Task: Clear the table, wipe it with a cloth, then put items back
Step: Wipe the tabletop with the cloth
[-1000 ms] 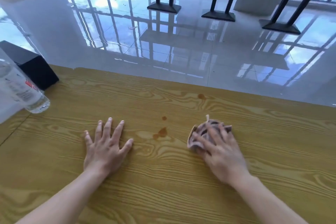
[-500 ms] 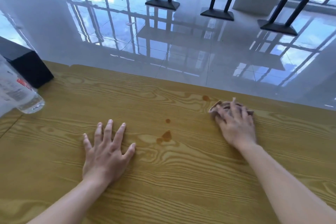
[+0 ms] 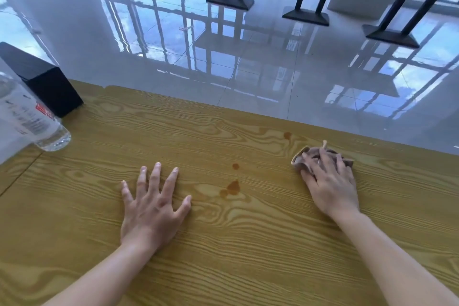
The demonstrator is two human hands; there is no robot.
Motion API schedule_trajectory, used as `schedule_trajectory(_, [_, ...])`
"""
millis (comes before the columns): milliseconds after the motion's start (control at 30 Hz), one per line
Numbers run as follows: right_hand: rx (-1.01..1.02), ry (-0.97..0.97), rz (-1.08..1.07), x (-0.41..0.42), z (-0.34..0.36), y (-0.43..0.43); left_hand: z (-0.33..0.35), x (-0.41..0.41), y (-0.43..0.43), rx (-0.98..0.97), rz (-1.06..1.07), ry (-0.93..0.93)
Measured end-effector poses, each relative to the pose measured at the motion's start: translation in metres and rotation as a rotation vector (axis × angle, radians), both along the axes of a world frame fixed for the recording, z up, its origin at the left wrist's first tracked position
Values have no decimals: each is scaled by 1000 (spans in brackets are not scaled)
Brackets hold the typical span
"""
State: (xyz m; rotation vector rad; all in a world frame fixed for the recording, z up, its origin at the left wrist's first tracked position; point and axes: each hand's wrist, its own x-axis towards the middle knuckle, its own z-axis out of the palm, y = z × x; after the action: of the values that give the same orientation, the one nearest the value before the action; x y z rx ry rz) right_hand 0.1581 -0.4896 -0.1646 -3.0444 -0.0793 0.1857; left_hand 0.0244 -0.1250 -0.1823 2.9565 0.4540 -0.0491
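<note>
A wooden table (image 3: pixel 223 268) fills the lower half of the view. My right hand (image 3: pixel 331 181) presses a crumpled brownish cloth (image 3: pixel 301 159) flat against the tabletop near the far edge, fingers spread over it. My left hand (image 3: pixel 151 206) rests flat on the wood with its fingers splayed, holding nothing. Between the hands lie brown spill stains (image 3: pixel 232 187), a small drop (image 3: pixel 235 166) above them and another drop (image 3: pixel 287 135) near the far edge, just left of the cloth.
A clear plastic water bottle (image 3: pixel 32 119) and a black box (image 3: pixel 42 79) stand at the table's far left corner. Beyond the far edge is glossy tiled floor (image 3: pixel 248 69) with black table bases (image 3: pixel 306 16).
My right hand slid the cloth from the table's middle away to the far edge, then a little to the right. The left hand stayed put. The stains remain.
</note>
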Motion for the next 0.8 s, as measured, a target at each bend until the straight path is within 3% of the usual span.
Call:
schedule_trajectory(100, [133,54,-217,71,7,31,1,0,0,3,7,-7])
schedule_trajectory(167, [194,69,-221,90,6,55,1,2,1,5,7,-8])
schedule_trajectory(433, [33,-40,236,-48,-4,11,-2,0,1,30,1,-22])
schedule_trajectory(500, [3,-19,164,-8,-2,6,-2,2,0,28,0,-25])
schedule_trajectory(600, [63,35,-122,70,1,36,-4,1,-3,26,-6,-15])
schedule_trajectory(667, [96,66,-153,104,3,67,-3,3,-4,19,4,-12])
schedule_trajectory(800, [54,89,278,65,1,122,-1,-1,-2,26,8,11])
